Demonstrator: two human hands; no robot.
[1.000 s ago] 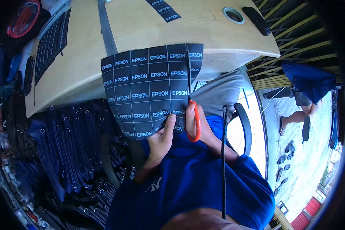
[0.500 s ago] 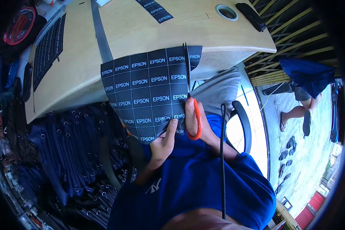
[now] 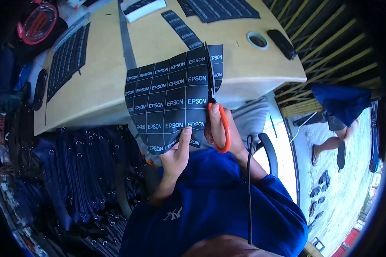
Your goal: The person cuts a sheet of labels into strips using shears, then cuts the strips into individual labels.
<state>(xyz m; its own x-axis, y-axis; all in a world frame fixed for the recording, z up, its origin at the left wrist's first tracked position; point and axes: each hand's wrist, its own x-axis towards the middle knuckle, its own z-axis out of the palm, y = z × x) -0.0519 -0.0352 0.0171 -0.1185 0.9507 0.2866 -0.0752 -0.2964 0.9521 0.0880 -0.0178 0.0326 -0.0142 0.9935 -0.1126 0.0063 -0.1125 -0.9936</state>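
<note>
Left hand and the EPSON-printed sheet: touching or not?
Touching. The head view shows the left hand at the lower edge of the EPSON-printed sheet, its thumb lying over the printed face.

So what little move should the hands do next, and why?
Probably a gentle squeeze of the scissors with the right hand. They point away from the person, with printed sheet on both sides, and the left hand holds the sheet's near edge, which should help steady it.
</note>
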